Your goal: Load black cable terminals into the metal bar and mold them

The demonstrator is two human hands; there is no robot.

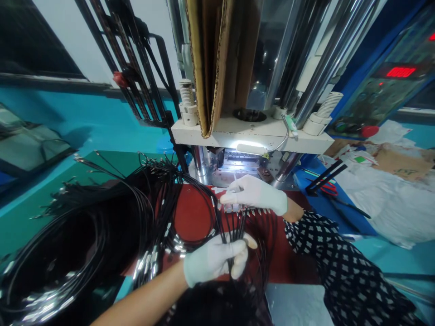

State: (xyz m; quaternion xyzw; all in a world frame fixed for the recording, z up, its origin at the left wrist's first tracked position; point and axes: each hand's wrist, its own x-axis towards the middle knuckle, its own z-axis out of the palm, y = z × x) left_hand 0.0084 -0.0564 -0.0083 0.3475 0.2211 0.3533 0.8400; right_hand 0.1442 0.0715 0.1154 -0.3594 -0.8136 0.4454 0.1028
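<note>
My left hand (214, 259), in a white glove, is closed around a bundle of thin black cables (234, 226) that fan upward from my fist. My right hand (253, 194), also gloved, pinches the metal-tipped ends of those cables (234, 207) just above the left hand. Both hands hover over a red mat (193, 213) in front of a lit opening (239, 158) in a press machine. A large coil of black cables with silvery ends (84, 244) lies to the left of my hands.
The machine's white platen (251, 133) and steel columns (306, 59) rise right behind the hands, with cardboard (210, 59) leaning on it. A black rack (136, 72) stands at the back left. Scissors (326, 185) and white bags (380, 194) lie on the right.
</note>
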